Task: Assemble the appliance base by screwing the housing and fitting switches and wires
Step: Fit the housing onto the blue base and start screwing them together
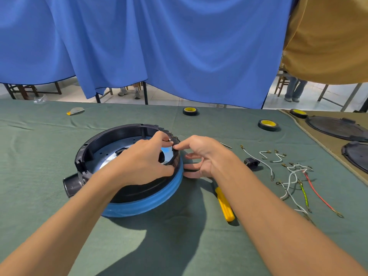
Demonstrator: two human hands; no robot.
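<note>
From the head view, the round black plastic housing with a blue band [127, 176] sits on the green cloth-covered table [49, 196]; the left hand [143, 162] pinches a small brass-tipped part [169, 140] at the far-right rim; the right hand [201, 156] lies half-open, forefinger touching that rim, gripping nothing. The step seems to be seating a terminal; it likely goes best with the rim steadied and the part pressed straight. The yellow-handled screwdriver [224, 206] and loose white, green and red wires [294, 182] lie to the right.
</note>
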